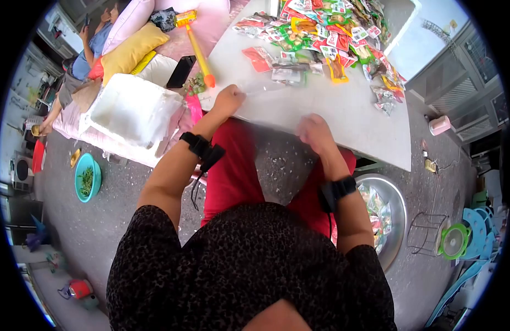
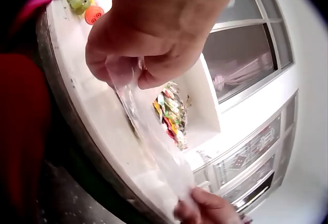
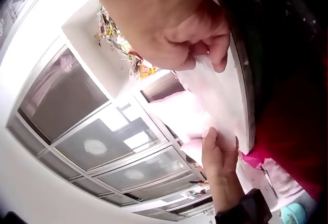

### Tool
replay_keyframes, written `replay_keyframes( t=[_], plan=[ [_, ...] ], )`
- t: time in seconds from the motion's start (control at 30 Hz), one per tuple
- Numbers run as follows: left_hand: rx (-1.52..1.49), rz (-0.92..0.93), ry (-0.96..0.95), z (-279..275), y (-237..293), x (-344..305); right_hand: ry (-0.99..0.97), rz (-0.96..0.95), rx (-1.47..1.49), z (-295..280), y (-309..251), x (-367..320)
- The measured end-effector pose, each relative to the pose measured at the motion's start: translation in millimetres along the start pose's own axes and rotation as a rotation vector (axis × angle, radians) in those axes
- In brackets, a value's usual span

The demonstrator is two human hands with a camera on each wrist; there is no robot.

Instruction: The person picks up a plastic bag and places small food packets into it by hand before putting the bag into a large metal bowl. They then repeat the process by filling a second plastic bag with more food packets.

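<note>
I sit at a white table (image 1: 343, 110), both hands at its near edge. Between them stretches a clear plastic bag (image 1: 271, 102), thin and see-through. My left hand (image 1: 228, 101) pinches one end of the bag (image 2: 148, 131) with curled fingers (image 2: 138, 54). My right hand (image 1: 315, 132) pinches the other end, thumb against fingers (image 3: 179, 34). In the right wrist view the bag (image 3: 215, 95) lies over the table edge, with the left hand (image 3: 220, 167) at its far end. A heap of colourful snack packets (image 1: 321, 33) covers the far side of the table.
A metal bowl (image 1: 395, 215) with packets stands on the floor at my right. On the table's left end lie a yellow toy hammer (image 1: 197, 47), green grapes (image 1: 195, 84) and a black phone (image 1: 181, 70). A white sack (image 1: 133, 107) and a teal bowl (image 1: 88, 177) are at left.
</note>
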State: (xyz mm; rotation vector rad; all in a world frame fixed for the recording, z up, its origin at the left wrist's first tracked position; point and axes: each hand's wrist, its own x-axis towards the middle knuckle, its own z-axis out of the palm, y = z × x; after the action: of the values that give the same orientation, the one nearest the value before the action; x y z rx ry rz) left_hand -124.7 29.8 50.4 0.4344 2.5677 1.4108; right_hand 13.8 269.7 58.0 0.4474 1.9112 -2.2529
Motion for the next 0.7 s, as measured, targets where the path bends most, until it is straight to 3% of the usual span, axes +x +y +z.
replay_keyframes(
  t=[0.1,0.13,0.23,0.3,0.4,0.5,0.6,0.7],
  plan=[
    [0.403,0.128,0.306,2.8,-7.4,13.8,-0.013,-0.003,-0.088,11.4,5.7,19.4],
    [0.441,0.292,0.480,5.8,3.8,5.2,0.041,0.008,-0.088,20.0,6.2,22.3],
    [0.453,0.533,0.493,24.4,27.4,-4.2,0.109,0.016,-0.126,30.2,4.9,23.2],
    [0.185,0.581,0.306,53.5,25.5,-10.6,0.097,0.040,-0.107,36.2,-2.0,16.7],
    [-0.163,0.238,-0.117,76.7,34.0,-15.8,0.060,0.101,-0.037,47.3,-13.9,3.5],
    [-0.012,0.087,-0.170,81.4,50.4,-19.4,0.053,0.112,-0.074,48.4,-13.1,0.1],
    [0.163,0.092,-0.182,79.7,60.5,-20.9,0.022,0.078,-0.137,47.3,-13.0,4.6],
    [-0.019,0.007,-0.235,81.9,53.6,-16.7,0.013,0.063,-0.137,43.4,-9.5,10.6]
  ],
)
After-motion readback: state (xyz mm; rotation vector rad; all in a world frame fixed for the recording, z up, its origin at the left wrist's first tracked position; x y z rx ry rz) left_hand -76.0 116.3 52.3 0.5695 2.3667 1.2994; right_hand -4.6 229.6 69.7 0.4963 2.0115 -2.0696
